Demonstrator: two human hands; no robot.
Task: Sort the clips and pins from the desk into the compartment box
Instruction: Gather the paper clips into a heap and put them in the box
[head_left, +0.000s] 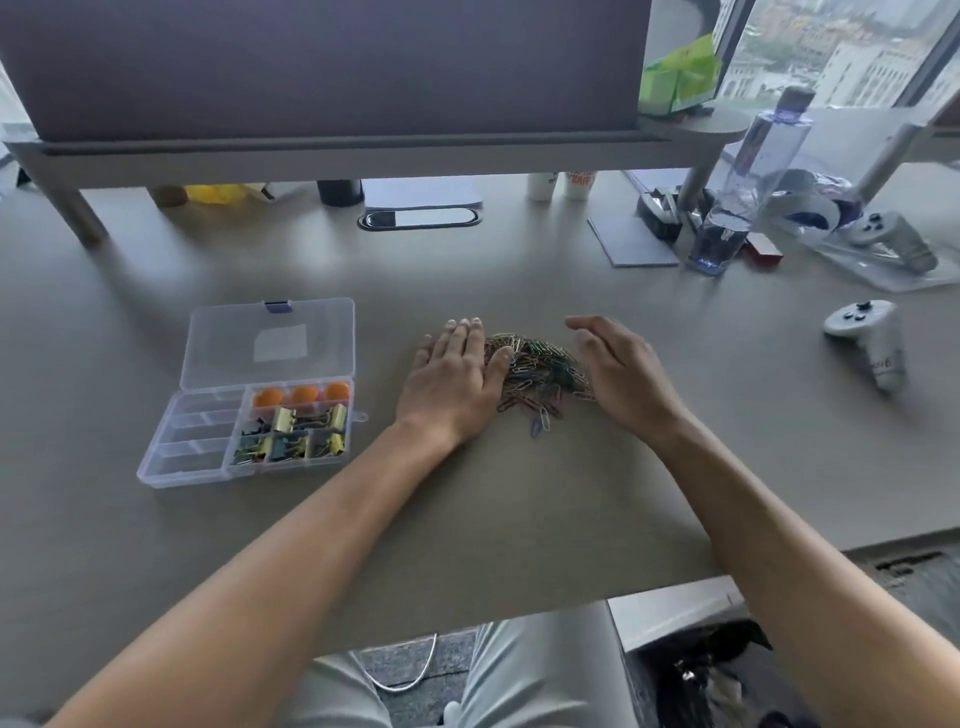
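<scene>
A heap of coloured paper clips (537, 376) lies on the grey desk (519, 509) in the middle. My left hand (454, 376) rests flat, palm down, against the heap's left side, fingers apart. My right hand (621, 371) stands on its edge against the heap's right side, fingers loosely curved, holding nothing. To the left sits the clear compartment box (189, 449) with its lid (270, 343) folded back. Its right compartments hold orange pins (301, 396) and several binder clips (298, 434). The left compartments look empty.
A white controller (872, 340) lies at the right. Behind it stand a water bottle (748, 182), a second controller (893, 236) on a clear tray, a grey pad (631, 241) and a stapler (660, 208). A shelf with a partition (332, 150) spans the back.
</scene>
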